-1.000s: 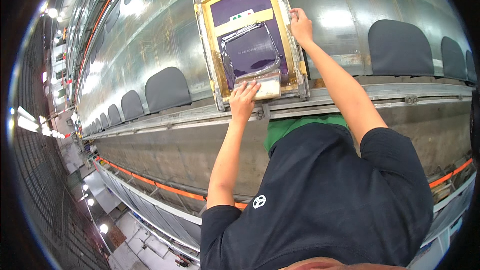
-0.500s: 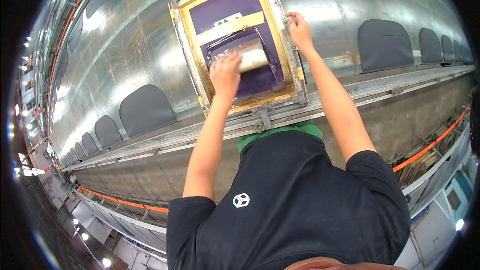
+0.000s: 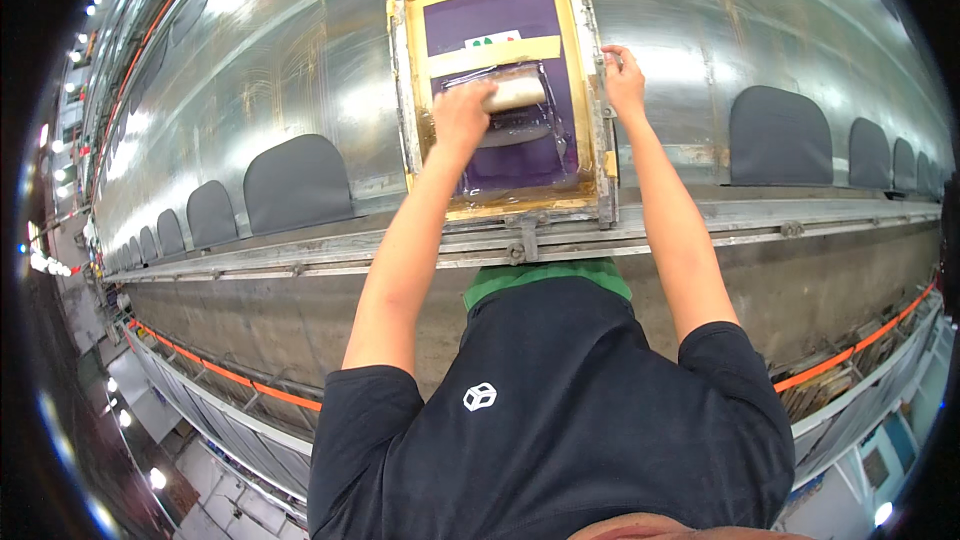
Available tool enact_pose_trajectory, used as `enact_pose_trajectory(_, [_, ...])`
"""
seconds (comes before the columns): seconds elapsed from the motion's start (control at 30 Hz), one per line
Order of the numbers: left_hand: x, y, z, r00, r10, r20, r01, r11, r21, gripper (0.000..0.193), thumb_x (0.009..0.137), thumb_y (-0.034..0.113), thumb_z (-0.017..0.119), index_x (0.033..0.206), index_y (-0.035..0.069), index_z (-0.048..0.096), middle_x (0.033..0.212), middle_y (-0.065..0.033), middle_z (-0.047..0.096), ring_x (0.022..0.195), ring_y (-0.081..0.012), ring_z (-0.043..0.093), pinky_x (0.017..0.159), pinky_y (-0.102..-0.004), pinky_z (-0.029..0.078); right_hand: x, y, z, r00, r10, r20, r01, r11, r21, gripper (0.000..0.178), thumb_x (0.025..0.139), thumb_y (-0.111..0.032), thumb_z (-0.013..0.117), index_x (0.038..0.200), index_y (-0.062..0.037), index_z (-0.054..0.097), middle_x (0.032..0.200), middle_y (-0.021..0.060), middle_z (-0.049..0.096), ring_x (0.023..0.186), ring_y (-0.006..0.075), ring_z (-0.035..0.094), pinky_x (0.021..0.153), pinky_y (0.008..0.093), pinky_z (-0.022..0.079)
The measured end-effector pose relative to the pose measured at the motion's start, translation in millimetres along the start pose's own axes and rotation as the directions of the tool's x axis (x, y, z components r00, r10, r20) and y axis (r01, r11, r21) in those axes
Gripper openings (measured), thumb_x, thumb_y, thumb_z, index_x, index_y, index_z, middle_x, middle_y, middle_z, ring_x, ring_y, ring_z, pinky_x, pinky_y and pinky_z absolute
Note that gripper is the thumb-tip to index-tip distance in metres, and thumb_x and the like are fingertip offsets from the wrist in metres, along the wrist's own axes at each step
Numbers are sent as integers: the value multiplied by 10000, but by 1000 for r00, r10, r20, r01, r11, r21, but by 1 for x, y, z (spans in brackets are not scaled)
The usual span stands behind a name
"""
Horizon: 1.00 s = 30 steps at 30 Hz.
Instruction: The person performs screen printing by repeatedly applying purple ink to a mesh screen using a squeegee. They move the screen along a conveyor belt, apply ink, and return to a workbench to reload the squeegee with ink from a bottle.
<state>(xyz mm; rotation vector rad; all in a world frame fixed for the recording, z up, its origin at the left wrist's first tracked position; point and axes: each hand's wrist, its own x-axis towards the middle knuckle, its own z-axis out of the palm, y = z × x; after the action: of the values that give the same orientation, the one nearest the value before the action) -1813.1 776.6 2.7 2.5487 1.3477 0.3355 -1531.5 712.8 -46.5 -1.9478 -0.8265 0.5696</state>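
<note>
My left hand [image 3: 462, 118] is closed on one end of a squeegee [image 3: 515, 92] with a pale, wood-coloured handle. It lies crosswise on the purple mesh of a screen-printing frame [image 3: 402, 90], and a wet, glossy streak shows on the near side of it. A yellow tape strip [image 3: 495, 56] crosses the mesh just beyond, with a small white patch [image 3: 492, 39] bearing green and red marks above it. At the frame's right rail, my right hand [image 3: 625, 83] has its fingers curled against the outer edge.
The frame lies on a long metal table [image 3: 660, 20]. Dark grey rounded panels [image 3: 297, 183] [image 3: 780, 137] lie in a row on both sides. A metal rail [image 3: 700, 230] with small stops runs along the near edge, close to my body. Behind me passes an orange line [image 3: 230, 372].
My left hand has pushed the squeegee farther away, closer to the yellow tape, and a wet streak shows behind it. The whole view has turned slightly. My right hand stays at the frame's edge.
</note>
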Motion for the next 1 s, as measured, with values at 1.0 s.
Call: enact_pose_trajectory(1.0, [-267, -357, -148, 995, -79, -56, 81, 996, 32, 528, 706, 63, 721, 1210, 221, 698, 1296, 26, 666, 1184, -226, 608, 922, -404, 438, -188, -218, 365, 991, -126, -44, 131, 982, 139, 170, 955, -185, 573, 1075, -106, 663, 759, 137, 644, 662, 262, 592, 689, 394, 468])
